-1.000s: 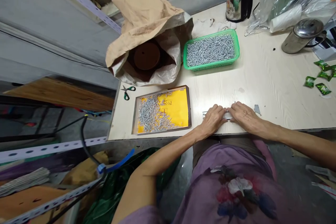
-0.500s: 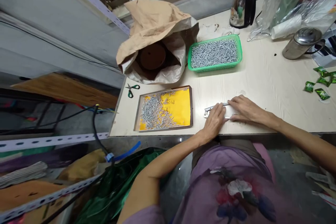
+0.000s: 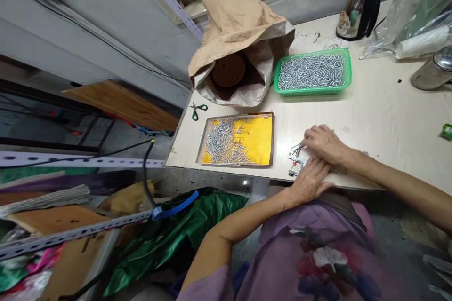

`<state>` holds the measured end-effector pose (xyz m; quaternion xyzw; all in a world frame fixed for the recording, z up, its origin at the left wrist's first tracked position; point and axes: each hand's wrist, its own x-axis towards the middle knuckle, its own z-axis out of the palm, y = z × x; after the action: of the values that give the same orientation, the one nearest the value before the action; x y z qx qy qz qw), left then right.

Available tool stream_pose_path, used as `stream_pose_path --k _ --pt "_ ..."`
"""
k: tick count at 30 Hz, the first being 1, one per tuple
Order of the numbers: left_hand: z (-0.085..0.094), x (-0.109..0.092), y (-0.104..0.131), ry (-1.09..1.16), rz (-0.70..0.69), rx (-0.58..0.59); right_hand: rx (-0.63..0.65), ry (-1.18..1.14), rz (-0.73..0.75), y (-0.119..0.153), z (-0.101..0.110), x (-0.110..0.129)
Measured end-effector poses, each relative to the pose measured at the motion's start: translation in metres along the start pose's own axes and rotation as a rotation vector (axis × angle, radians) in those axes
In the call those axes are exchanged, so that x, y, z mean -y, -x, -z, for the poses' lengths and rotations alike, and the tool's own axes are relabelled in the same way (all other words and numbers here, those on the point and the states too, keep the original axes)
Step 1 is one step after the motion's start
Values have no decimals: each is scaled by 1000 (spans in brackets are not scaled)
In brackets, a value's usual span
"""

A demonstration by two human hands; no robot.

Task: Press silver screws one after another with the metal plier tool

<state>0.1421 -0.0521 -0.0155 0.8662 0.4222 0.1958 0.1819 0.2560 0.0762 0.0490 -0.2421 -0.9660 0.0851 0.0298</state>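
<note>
Meeting near the front edge of the pale wood-grained surface [image 3: 381,117], the left hand [image 3: 312,179] and the right hand [image 3: 325,145] touch at the fingers beside a small silvery metal mechanism [image 3: 295,159], whose ends jut out leftward from them; the fingers hide how it is held, so I cannot tell whether either is clamped on it. Left of it sits a shallow, brown-edged rectangular tray [image 3: 273,138] lined in yellow with dark lettering; short, slim silvery metal pieces [image 3: 221,143] heap at its left side and thin out along its front, leaving much of the right bare. Behind, a green plastic rectangular basket [image 3: 310,91] is filled nearly to its rim with similar small silvery metal pieces [image 3: 310,71]. Just beside the basket, a large brown paper sack [image 3: 243,19] with a pale lining gapes toward the front, a round reddish-brown object [image 3: 229,70] inside. Dark-green-handled scissors [image 3: 197,111] lie between sack and tray, toward the left edge.
</note>
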Motion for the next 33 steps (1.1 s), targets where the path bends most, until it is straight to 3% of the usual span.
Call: stream_pose_path --k 2,5,8,9,13,16,19,22,25,28,33 --pt "-2 0 12 11 -80 34 45 -48 178 -9 -4 24" --pt "5 6 42 -19 -117 -1 85 -36 300 -19 -18 44" --pt "38 29 68 -103 -58 -123 26 -30 325 -24 -32 47" --pt "54 42 72 -151 0 -171 -16 -54 329 -25 -35 45" --pt "123 106 71 -437 532 -420 -253 -266 300 -24 -25 34" --pt "155 150 62 -484 779 -379 -450 -406 122 -30 1 12" --pt "167 177 55 -484 908 -249 -595 -394 -78 -40 33 -28" --pt "171 187 51 -481 939 -132 -653 -240 -204 -47 58 -66" --pt "173 188 48 -431 919 -88 -604 -104 -262 -46 67 -79" --pt "176 187 44 -363 928 -116 -538 -111 -201 -35 59 -64" --pt "187 179 36 -343 954 -132 -410 -208 -80 3 24 -15"
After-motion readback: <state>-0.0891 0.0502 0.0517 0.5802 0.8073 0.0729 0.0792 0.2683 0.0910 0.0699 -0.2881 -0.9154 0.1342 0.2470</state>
